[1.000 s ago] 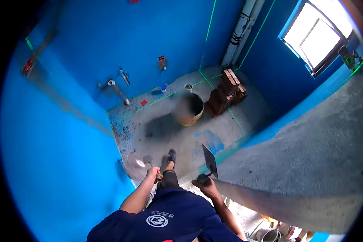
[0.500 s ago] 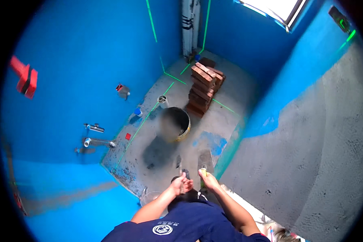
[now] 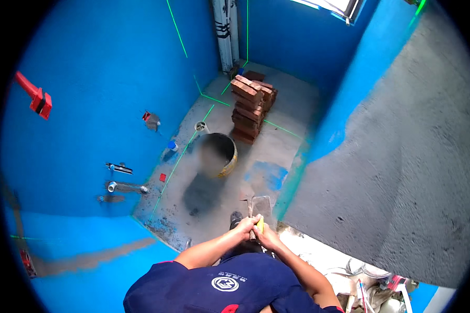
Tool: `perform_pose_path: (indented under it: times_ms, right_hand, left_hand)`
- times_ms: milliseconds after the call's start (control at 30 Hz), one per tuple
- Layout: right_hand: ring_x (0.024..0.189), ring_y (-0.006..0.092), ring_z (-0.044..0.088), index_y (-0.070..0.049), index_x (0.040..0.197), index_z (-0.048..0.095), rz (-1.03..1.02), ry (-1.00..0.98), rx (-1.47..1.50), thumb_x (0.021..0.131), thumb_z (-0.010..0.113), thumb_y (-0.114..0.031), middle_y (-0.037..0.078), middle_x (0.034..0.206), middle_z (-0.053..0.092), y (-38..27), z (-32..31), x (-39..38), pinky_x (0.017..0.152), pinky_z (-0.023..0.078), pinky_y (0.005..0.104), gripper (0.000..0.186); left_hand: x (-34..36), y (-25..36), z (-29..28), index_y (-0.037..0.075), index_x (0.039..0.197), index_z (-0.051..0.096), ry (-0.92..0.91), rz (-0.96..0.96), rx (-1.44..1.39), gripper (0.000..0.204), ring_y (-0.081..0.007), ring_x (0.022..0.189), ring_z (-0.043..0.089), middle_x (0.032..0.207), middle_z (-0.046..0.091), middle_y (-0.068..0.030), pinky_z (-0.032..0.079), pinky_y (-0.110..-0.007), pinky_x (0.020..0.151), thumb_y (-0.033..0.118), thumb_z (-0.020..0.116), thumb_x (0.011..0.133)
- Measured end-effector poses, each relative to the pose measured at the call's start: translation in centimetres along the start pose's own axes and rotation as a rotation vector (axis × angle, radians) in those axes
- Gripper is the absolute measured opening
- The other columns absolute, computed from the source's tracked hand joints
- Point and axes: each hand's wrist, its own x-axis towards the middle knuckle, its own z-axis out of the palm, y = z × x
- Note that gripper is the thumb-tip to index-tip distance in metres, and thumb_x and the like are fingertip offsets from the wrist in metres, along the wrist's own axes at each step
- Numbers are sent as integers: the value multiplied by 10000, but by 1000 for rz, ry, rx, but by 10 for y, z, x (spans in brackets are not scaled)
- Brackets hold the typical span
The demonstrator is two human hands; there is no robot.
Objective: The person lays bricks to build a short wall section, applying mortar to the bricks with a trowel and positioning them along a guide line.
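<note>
View from above into a small room with blue-coated walls and a grey floor. At 9 o'clock, metal pipe stubs project from the left wall; a red fitting sits higher, toward 10 o'clock. Near centre stands a bucket with a yellowish rim, its contents blurred, beside a dark wet patch on the floor. At 12 o'clock, a stack of red bricks rises well apart from the hands, with green laser lines crossing floor and walls.

Left hand — closed around the handle of a trowel just below centre, at about 6 o'clock. Right hand — also closed on the same handle, touching the left hand; a sliver of yellow grip shows between the fingers. The flat grey blade points away from the person toward the bucket and lies just beside the foot of the rough grey rendered wall, which fills the 3 o'clock side.

Handling, as judged: the trowel looks stiff and fairly light when bare, its steel blade thin-edged, noticeably heavier at the tip once loaded with mortar. The handle is the only sensible hold; any wet render on it would make it slippery, so a full wrap of the fingers suits it. Whether the blade carries material cannot be told. Clutter lies at 5 o'clock.
</note>
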Motion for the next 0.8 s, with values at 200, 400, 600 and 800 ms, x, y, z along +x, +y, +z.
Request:
perform_pose_path:
  times_ms: [200,400,600,800]
  right_hand:
    - [1082,398,546,70,1230,396,-113,-122,179,915,440,-448,301,1139,554,41,-10,-53,889,435,427,608]
    - [996,408,584,6,1296,359,-125,-73,-34,914,430,-475,281,1080,590,21,-14,-74,836,457,442,618]
    - [966,438,576,1,1271,365,-237,-81,-124,913,417,-494,296,1027,599,-20,-19,-43,803,459,477,613]
    - [960,442,585,-7,1371,284,-222,-180,-148,915,423,-494,294,1028,603,-85,-16,34,814,462,470,682]
  left_hand:
    - [-23,-60,21,53,838,612,-65,25,122,168,-187,667,622,769,636,-77,513,-328,606,215,612,882]
    - [-19,-72,3,91,823,612,23,-78,100,272,-217,643,607,756,630,-71,496,-358,578,357,667,819]
    - [-23,-30,-10,129,836,612,35,112,46,282,-182,703,605,798,635,-32,498,-332,643,398,684,795]
    - [-6,57,-45,106,787,614,-135,12,-99,219,-185,627,620,689,632,-32,511,-321,590,318,621,842]
